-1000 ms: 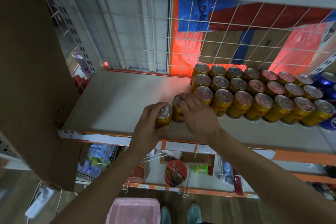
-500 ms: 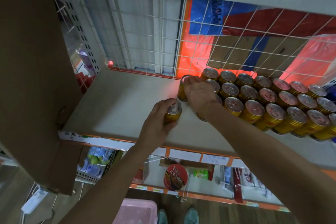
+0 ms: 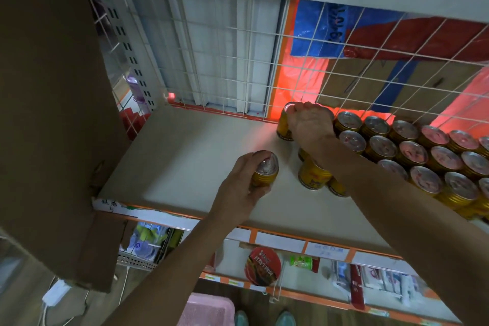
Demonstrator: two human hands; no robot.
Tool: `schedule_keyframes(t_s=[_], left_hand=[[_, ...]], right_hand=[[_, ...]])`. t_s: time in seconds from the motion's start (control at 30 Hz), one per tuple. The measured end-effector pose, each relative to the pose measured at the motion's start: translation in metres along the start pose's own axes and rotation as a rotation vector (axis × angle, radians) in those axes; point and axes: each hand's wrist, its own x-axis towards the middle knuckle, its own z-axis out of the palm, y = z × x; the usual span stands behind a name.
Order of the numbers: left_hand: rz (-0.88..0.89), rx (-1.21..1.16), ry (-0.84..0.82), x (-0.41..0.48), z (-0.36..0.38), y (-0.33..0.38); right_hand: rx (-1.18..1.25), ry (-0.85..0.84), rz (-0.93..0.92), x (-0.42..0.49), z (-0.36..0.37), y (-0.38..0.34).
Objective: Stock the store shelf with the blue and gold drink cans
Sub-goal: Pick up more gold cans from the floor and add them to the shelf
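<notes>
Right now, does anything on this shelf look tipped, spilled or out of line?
Nothing stands out. The stocked cans stand upright in tidy rows. The right hand grips the back can upright; the left hand holds the front can upright, apart from the rows.

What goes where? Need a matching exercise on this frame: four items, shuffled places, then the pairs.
Items:
1. left hand
2. right hand
3. pink basket
4. red tub

Places:
A. on the floor
B. grips the back can by the wire grid
C. on the lower shelf
D. grips the front can, apart from the rows

Pairs: 1-D, 2-B, 3-A, 4-C
</notes>
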Motion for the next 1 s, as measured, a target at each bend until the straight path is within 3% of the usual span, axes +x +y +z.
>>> schedule_keyframes(t_s=[0.37, 0.73, 1.0], left_hand=[[-0.129, -0.137, -0.011, 0.032, 0.009, 0.012], [-0.103, -0.141, 0.068, 0.075, 0.042, 0.020], [-0.183, -0.083, 0.050, 0.097, 0.047, 0.026]], right_hand=[[0.416, 0.056, 0.007, -0.016, 0.000, 0.039], [0.305, 0.187, -0.016, -0.076, -0.004, 0.056], [0.513, 0.165, 0.009, -0.107, 0.003, 0.067]])
